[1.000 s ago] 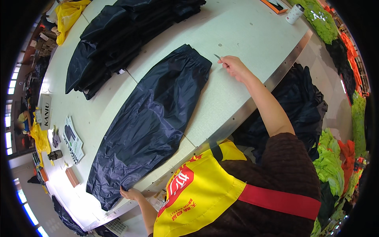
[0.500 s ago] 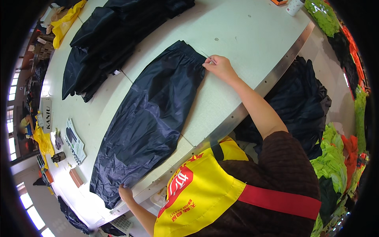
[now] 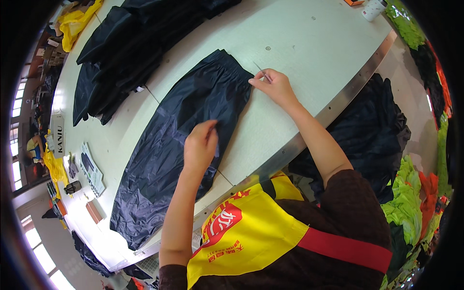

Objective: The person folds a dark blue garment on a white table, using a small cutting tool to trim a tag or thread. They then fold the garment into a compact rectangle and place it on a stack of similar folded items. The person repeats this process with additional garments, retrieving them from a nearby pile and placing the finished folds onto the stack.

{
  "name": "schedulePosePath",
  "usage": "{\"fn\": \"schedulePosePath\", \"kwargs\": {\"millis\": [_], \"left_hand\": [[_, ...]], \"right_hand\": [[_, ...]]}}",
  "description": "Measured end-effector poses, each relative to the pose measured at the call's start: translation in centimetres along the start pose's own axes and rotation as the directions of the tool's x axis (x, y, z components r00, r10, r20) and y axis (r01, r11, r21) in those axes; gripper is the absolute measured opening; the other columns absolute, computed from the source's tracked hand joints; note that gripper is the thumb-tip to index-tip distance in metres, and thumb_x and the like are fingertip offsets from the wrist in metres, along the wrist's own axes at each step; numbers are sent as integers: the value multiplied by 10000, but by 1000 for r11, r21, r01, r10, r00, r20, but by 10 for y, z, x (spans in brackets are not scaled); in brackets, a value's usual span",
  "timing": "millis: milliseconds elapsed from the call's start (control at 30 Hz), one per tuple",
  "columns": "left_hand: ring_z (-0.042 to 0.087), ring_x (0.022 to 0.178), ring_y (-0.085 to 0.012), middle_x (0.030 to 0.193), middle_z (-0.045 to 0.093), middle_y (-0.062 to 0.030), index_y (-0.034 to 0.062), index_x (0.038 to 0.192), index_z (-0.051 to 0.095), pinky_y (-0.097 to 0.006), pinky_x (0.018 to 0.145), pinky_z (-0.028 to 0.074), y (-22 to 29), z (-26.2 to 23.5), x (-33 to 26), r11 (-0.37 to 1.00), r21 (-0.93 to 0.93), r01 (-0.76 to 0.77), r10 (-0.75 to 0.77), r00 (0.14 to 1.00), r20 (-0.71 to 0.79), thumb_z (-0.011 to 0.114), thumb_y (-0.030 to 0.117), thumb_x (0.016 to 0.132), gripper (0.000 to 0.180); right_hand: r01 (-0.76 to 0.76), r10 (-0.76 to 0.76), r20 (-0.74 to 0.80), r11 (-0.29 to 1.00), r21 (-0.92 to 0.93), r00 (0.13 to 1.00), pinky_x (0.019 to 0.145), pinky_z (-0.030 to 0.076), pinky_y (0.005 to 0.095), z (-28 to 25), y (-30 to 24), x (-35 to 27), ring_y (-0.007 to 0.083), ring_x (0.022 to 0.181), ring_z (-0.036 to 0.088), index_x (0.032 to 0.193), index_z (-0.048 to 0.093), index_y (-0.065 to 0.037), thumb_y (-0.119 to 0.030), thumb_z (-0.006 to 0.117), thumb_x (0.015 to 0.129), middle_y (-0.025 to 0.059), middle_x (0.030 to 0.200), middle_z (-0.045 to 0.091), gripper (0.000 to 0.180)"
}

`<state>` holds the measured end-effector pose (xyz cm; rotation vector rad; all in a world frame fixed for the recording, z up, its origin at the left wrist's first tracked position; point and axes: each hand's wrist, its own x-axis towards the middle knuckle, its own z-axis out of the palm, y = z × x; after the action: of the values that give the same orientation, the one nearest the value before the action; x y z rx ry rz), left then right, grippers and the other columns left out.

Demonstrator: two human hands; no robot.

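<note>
Dark rain trousers (image 3: pixel 179 145) lie flat along the pale table (image 3: pixel 314 53) — laid out, not yet folded. The left hand (image 3: pixel 199 147) pinches fabric at mid-leg; farther off, the right hand (image 3: pixel 273 86) pinches the waistband corner. Beyond, a pile of dark garments (image 3: pixel 130 48) waits.

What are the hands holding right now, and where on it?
The right hand pinches the dark trousers at the elastic waistband. The left hand grips the fabric mid-leg.
</note>
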<state>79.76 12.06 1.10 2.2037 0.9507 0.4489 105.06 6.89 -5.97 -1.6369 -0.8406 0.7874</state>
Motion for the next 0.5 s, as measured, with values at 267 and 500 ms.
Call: {"fn": "schedulePosePath", "kwargs": {"millis": [267, 500], "left_hand": [[594, 835, -268, 874, 620, -77, 71, 943, 634, -348, 697, 495, 27, 56, 91, 913, 289, -287, 331, 936, -117, 654, 86, 730, 214], [607, 798, -255, 861, 624, -50, 101, 871, 657, -343, 662, 501, 25, 80, 122, 892, 337, -300, 338, 939, -60, 675, 107, 723, 149]], "right_hand": [[-138, 123, 75, 957, 254, 990, 490, 318, 219, 6, 11, 9, 37, 560, 392, 739, 603, -27, -161, 656, 783, -46, 621, 488, 151], [-315, 261, 189, 874, 370, 947, 460, 276, 212, 1, -5, 12, 25, 532, 358, 741, 574, -58, -177, 643, 802, -72, 617, 455, 151]]}}
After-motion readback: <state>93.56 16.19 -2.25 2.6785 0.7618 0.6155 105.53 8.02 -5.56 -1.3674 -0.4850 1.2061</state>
